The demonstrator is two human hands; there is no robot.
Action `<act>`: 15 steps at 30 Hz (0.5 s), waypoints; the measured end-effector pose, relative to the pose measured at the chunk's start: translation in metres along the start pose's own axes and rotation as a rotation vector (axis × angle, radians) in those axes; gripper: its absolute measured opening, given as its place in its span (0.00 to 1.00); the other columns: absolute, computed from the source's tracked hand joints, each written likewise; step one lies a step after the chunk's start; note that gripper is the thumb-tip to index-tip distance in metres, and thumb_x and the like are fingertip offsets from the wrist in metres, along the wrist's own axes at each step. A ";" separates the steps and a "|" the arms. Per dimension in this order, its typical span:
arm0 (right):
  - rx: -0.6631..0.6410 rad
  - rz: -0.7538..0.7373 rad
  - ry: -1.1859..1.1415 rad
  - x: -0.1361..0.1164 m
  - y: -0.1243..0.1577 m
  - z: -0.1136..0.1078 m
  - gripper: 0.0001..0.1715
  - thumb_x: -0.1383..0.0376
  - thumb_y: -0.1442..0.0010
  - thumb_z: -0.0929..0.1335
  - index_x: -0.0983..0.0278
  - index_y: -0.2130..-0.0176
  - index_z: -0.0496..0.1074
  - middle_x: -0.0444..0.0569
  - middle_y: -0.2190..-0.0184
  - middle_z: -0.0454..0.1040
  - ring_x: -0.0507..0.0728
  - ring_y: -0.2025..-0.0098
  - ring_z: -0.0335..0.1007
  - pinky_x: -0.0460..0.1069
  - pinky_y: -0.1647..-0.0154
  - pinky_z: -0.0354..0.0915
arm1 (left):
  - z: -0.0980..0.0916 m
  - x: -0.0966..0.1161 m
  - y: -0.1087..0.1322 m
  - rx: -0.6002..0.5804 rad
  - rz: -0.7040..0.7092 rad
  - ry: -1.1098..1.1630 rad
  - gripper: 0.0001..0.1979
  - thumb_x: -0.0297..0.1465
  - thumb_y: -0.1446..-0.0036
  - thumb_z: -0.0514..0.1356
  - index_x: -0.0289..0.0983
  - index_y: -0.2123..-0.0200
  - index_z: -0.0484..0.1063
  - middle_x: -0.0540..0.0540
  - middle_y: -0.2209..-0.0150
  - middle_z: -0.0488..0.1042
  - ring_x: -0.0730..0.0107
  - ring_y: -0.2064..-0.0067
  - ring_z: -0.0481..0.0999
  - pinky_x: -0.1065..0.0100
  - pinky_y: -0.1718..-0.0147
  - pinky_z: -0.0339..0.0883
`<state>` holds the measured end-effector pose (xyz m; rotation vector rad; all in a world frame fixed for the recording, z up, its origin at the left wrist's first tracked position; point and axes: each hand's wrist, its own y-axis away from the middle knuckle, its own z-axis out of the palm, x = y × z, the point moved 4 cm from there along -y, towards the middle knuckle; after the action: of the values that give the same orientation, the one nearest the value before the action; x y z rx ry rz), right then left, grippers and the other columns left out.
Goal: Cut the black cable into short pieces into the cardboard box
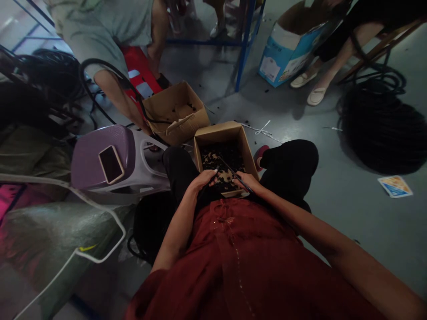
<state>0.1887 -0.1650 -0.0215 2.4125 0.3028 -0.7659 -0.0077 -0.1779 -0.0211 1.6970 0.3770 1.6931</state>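
An open cardboard box (216, 137) rests on my lap, on my black trousers (290, 164). It holds a heap of small black pieces (222, 161) mixed with tan flecks. My left hand (203, 180) lies at the box's near edge, its fingers curled over the pieces. Whether it grips anything is hidden. My right hand (245, 181) pinches a thin dark tool (235, 172), possibly tweezers, whose tip points into the heap. The box's near wall is mostly hidden behind my hands.
Ahead stands a second cardboard box (176, 113) with black bits inside. A phone (111, 164) lies on a purple-and-white stool (100, 155) at my left. Large coils of black cable (380, 129) lie at right. Seated people are at upper left and upper right.
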 end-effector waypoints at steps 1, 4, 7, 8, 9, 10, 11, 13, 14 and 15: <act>0.009 0.011 -0.079 -0.001 -0.001 -0.001 0.09 0.60 0.44 0.64 0.63 0.66 0.67 0.47 0.71 0.73 0.54 0.69 0.70 0.44 0.72 0.59 | 0.001 0.002 0.003 -0.025 0.023 0.034 0.21 0.43 0.41 0.55 0.28 0.59 0.70 0.52 0.78 0.66 0.83 0.83 0.61 0.78 0.85 0.52; -0.043 0.062 -0.534 -0.008 -0.002 0.001 0.14 0.54 0.43 0.64 0.62 0.66 0.63 0.40 0.80 0.65 0.48 0.81 0.60 0.43 0.82 0.56 | 0.010 0.011 0.013 -0.099 0.070 0.103 0.23 0.45 0.44 0.57 0.29 0.58 0.69 0.52 0.77 0.66 0.83 0.83 0.60 0.78 0.85 0.50; -0.154 0.097 -1.039 -0.024 -0.003 0.003 0.21 0.48 0.47 0.66 0.62 0.69 0.61 0.37 0.82 0.60 0.45 0.86 0.52 0.42 0.88 0.51 | 0.023 0.022 0.025 -0.179 0.084 0.105 0.24 0.46 0.46 0.59 0.30 0.58 0.69 0.53 0.77 0.65 0.84 0.83 0.59 0.79 0.86 0.49; -0.200 0.106 -1.129 -0.030 -0.004 0.003 0.22 0.48 0.48 0.68 0.63 0.70 0.62 0.37 0.82 0.59 0.45 0.86 0.51 0.41 0.89 0.50 | 0.027 0.025 0.028 -0.195 0.090 0.099 0.24 0.46 0.46 0.59 0.30 0.59 0.70 0.53 0.77 0.65 0.84 0.83 0.59 0.79 0.86 0.49; -0.244 0.112 -1.193 -0.036 -0.004 0.003 0.22 0.49 0.50 0.69 0.64 0.71 0.62 0.37 0.83 0.58 0.44 0.86 0.50 0.41 0.89 0.49 | 0.030 0.029 0.032 -0.203 0.096 0.095 0.24 0.47 0.46 0.58 0.30 0.60 0.70 0.53 0.77 0.65 0.84 0.83 0.59 0.79 0.86 0.49; -0.280 0.111 -1.238 -0.041 -0.005 0.002 0.21 0.50 0.51 0.70 0.64 0.72 0.62 0.37 0.83 0.58 0.44 0.86 0.50 0.40 0.90 0.48 | 0.032 0.032 0.035 -0.204 0.103 0.092 0.24 0.47 0.46 0.58 0.30 0.60 0.70 0.53 0.77 0.65 0.84 0.83 0.59 0.79 0.86 0.49; -0.309 0.101 -1.268 -0.046 -0.005 0.000 0.21 0.52 0.52 0.70 0.65 0.73 0.62 0.38 0.83 0.59 0.44 0.86 0.50 0.40 0.90 0.48 | 0.033 0.035 0.038 -0.202 0.110 0.088 0.24 0.47 0.47 0.58 0.30 0.60 0.70 0.53 0.77 0.65 0.84 0.83 0.59 0.79 0.86 0.49; -0.345 0.058 -1.297 -0.053 -0.005 -0.004 0.19 0.54 0.52 0.71 0.64 0.72 0.62 0.38 0.82 0.62 0.43 0.86 0.50 0.40 0.90 0.48 | 0.033 0.038 0.042 -0.203 0.118 0.067 0.25 0.48 0.47 0.58 0.30 0.61 0.70 0.53 0.77 0.64 0.84 0.83 0.59 0.79 0.86 0.48; -0.355 0.040 -1.298 -0.055 -0.004 -0.006 0.18 0.55 0.52 0.71 0.64 0.71 0.62 0.38 0.82 0.62 0.43 0.86 0.50 0.40 0.90 0.48 | 0.034 0.038 0.043 -0.210 0.118 0.052 0.25 0.48 0.48 0.58 0.30 0.61 0.69 0.53 0.77 0.64 0.84 0.82 0.59 0.79 0.86 0.49; -0.359 0.030 -1.292 -0.056 -0.003 -0.007 0.18 0.55 0.52 0.71 0.63 0.70 0.62 0.37 0.83 0.63 0.44 0.87 0.50 0.40 0.90 0.48 | 0.034 0.039 0.044 -0.215 0.118 0.037 0.25 0.48 0.48 0.58 0.29 0.62 0.69 0.53 0.78 0.64 0.83 0.82 0.59 0.79 0.86 0.49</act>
<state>0.1451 -0.1602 0.0147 1.2113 -0.1245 -1.8389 0.0170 -0.1930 0.0397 1.5586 0.1080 1.7825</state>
